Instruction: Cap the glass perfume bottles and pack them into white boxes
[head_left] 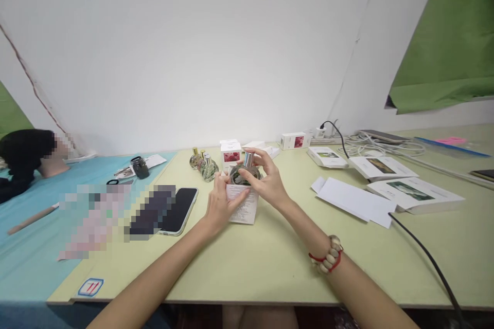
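In front of me, a white printed box (244, 207) stands on the pale green table, held at its left side by my left hand (221, 200). A round glass perfume bottle (244, 176) with a shiny silver cap sits at the top of the box; its lower part is hidden by the box. My right hand (267, 177) grips the bottle, with the thumb on its front and fingers by the cap. Just behind my left hand, several small perfume bottles (209, 169) stand together. A white box with a pink picture (231, 154) is behind the held bottle.
On the left lie a phone (181, 211), a black jar (139, 167) and a mannequin head (31, 159) on blue cloth. To the right are flat white boxes (415, 193), an unfolded white carton (355, 200), coiled cables (378, 145) and a black cord (424, 252).
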Motion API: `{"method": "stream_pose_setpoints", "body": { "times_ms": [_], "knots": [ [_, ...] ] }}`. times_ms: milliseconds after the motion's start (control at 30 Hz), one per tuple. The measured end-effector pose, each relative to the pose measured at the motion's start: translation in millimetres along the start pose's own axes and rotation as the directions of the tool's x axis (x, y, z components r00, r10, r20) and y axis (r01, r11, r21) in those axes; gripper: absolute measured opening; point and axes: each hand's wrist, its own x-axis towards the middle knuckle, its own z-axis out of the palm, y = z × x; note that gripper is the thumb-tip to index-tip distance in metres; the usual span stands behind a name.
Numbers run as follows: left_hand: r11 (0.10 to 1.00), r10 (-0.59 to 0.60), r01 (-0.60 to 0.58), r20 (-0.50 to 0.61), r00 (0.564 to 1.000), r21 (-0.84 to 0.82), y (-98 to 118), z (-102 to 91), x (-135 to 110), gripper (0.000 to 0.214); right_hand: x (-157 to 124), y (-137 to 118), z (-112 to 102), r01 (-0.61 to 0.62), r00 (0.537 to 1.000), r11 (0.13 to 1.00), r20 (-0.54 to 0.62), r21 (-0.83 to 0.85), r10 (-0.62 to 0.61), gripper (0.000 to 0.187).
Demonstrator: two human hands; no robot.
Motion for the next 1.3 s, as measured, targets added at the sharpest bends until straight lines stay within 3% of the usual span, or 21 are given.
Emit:
{"method": "stream_pose_setpoints", "body": {
  "times_ms": [133,233,400,533,600,733,967,1100,1300],
  "knots": [
    [0.988,0.146,-0.143,-0.059,0.987,0.059,-26,7.6,-3,0.035,-4,0,4,0.165,0.983,0.962,-0.046,-0.217,-0.179,0.038],
    [0.982,0.175,-0.17,-0.055,0.983,0.086,-39,11.6,-5,0.035,-5,4,7,0.205,0.971,0.931,-0.061,-0.301,-0.233,0.039],
    [0.988,0.144,-0.139,-0.072,0.987,0.072,-42,13.7,-6,0.035,-8,16,11,0.211,0.965,0.912,-0.077,-0.351,-0.253,0.037],
    [0.993,0.1,-0.097,-0.037,0.994,0.059,-39,12.3,-5,0.025,-10,26,16,0.216,0.973,0.899,0.003,-0.381,-0.232,0.01],
    [0.996,0.058,-0.056,-0.025,0.998,0.062,-37,11.9,-4,0.022,-11,28,18,0.228,0.97,0.889,0.019,-0.398,-0.241,0.006],
    [0.997,0.046,-0.045,-0.018,0.999,0.057,-34,12.0,-5,0.022,-12,29,16,0.262,0.96,0.873,0.013,-0.411,-0.281,0.011],
    [0.998,0.05,-0.047,-0.071,0.996,0.044,-41,7.9,-3,0.026,-8,38,2,0.203,0.942,0.892,-0.168,-0.404,-0.29,0.007],
    [0.998,-0.01,0.005,-0.072,0.997,-0.068,-42,5.8,-1,0.042,-9,41,2,0.208,0.945,0.892,-0.154,-0.402,-0.29,0.012],
    [0.979,-0.098,0.071,-0.135,0.986,-0.19,-31,6.6,1,0.021,-12,36,3,0.256,0.948,0.869,-0.068,-0.424,-0.312,0.015]
  ]
}}
